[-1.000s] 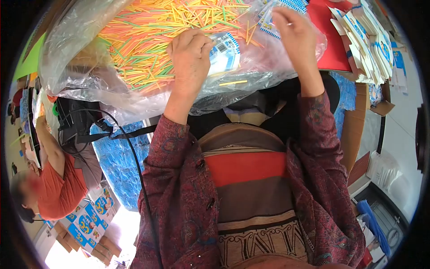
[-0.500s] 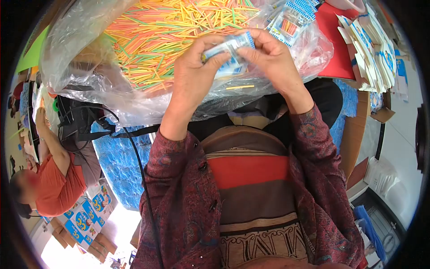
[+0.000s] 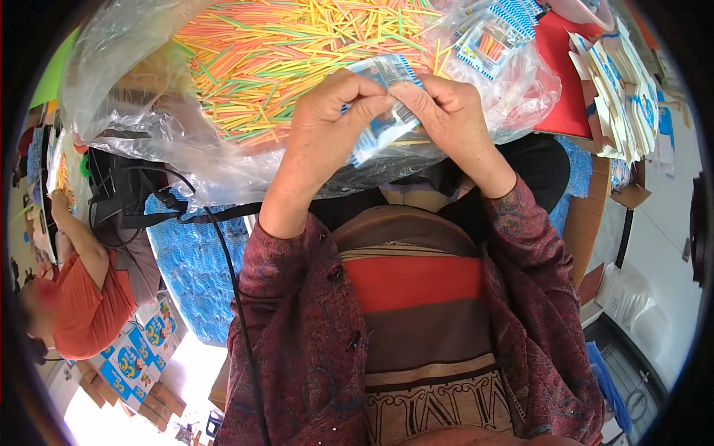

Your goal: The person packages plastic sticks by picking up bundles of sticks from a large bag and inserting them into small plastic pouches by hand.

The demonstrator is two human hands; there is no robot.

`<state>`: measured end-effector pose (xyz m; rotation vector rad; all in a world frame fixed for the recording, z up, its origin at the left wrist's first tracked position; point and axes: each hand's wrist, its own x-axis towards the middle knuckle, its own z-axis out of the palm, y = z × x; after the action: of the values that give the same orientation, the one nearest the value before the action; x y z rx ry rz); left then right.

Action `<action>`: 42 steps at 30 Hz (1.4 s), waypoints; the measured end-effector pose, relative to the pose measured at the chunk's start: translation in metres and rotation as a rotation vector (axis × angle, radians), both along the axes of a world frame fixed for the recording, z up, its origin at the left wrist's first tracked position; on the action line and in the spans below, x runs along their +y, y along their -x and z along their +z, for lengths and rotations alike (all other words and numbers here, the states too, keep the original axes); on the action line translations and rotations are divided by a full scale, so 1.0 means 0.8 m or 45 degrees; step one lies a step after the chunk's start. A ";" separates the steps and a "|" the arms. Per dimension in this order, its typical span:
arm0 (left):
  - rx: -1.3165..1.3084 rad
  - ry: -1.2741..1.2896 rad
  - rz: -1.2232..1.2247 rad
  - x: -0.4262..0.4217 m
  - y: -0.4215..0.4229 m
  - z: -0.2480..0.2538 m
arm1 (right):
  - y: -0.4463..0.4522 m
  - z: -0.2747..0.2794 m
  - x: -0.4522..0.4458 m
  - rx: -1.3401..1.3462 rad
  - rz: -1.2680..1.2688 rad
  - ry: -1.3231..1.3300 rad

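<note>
A small clear plastic packet point(image 3: 381, 136) with blue-and-white striped edges is held up between my two hands, over the near edge of the heap of coloured sticks. My left hand point(image 3: 325, 123) pinches its left side with thumb and fingers. From the other side, my right hand point(image 3: 450, 115) grips it, and both thumbs meet near the packet's middle. Whether anything is inside the packet I cannot tell. Behind my hands lie many thin yellow, orange, pink and green sticks point(image 3: 253, 67) on clear plastic sheeting point(image 3: 141, 160).
Several packets point(image 3: 491, 41) showing sticks inside lie at the back right. Folded white cartons point(image 3: 617, 93) stand on a red surface point(image 3: 561, 74). A black cable point(image 3: 227, 256) runs down past my left arm. Another person in an orange shirt point(image 3: 93, 308) is at the left.
My hands have shifted their hold on the packet, and my thumbs have come together. The packet now hangs more upright, with its striped end upward. The other person's arm has moved slightly.
</note>
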<state>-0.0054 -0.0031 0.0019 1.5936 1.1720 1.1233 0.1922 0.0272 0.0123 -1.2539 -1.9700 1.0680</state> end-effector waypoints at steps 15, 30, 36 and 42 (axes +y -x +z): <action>0.387 -0.553 0.104 0.024 -0.013 -0.048 | 0.009 -0.016 0.139 -0.524 0.224 -0.754; 0.362 -0.586 0.129 0.025 -0.013 -0.050 | 0.007 -0.011 0.124 -0.714 0.472 -1.196; 0.360 -0.635 0.144 0.026 -0.014 -0.051 | 0.017 -0.003 0.151 -0.716 0.528 -0.891; 0.335 -0.606 0.134 0.027 -0.015 -0.051 | 0.035 -0.008 0.147 -0.981 0.451 -0.847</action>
<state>0.0064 0.0184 -0.0387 2.1136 1.2278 1.3637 0.1641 0.1452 0.0055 -1.0167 -2.8577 -0.0456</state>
